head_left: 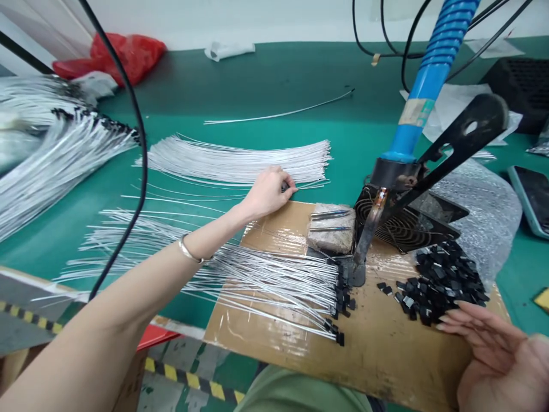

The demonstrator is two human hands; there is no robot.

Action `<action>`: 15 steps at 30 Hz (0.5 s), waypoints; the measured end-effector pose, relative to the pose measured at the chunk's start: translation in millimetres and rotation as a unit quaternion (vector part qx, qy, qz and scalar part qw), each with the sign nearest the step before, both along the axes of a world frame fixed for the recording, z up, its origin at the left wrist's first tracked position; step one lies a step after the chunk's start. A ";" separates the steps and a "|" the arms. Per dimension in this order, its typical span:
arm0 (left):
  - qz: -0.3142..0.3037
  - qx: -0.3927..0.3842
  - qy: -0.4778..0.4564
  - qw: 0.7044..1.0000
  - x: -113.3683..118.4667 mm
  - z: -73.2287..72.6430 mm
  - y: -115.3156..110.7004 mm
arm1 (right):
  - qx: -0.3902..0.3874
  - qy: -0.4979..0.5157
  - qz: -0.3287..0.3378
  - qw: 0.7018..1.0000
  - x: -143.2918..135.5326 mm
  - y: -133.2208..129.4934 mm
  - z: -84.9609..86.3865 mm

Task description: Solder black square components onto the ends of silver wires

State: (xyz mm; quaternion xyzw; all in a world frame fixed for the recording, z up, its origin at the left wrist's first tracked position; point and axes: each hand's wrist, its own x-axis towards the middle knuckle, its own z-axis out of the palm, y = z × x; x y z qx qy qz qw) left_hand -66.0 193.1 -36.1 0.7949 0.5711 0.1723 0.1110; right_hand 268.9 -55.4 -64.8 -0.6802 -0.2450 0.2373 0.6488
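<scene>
My left hand reaches across to the near edge of a stack of thin white wires. Its thumb and fingers are pinched together around one or more loose wires, whose ends poke out to the right. My right hand is open, palm turned inward, fingertips at the edge of a pile of small black connector-like pieces. Between the hands, a spread of white wires with black pieces on their right ends lies partly on a brown board. My left forearm hides part of these wires.
A blue hose comes down to a soldering-iron-like tool beside a round fan. A stone-like block carries metal pins. A black cable hangs at left, before more wire bundles. A phone lies right.
</scene>
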 end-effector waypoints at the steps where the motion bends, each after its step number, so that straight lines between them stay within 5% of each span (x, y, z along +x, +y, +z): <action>1: -0.014 0.000 -0.002 1.000 4.4 0.3 0.3 | -0.007 0.000 -0.002 1.000 -0.8 0.3 1.1; 6: -0.038 0.018 -0.041 0.998 9.6 8.4 2.5 | -0.014 -0.016 -0.013 1.000 -1.7 0.1 2.3; 15: 0.020 0.039 -0.204 0.978 -9.4 35.9 -0.1 | -0.013 -0.023 0.001 1.000 10.7 1.4 -10.5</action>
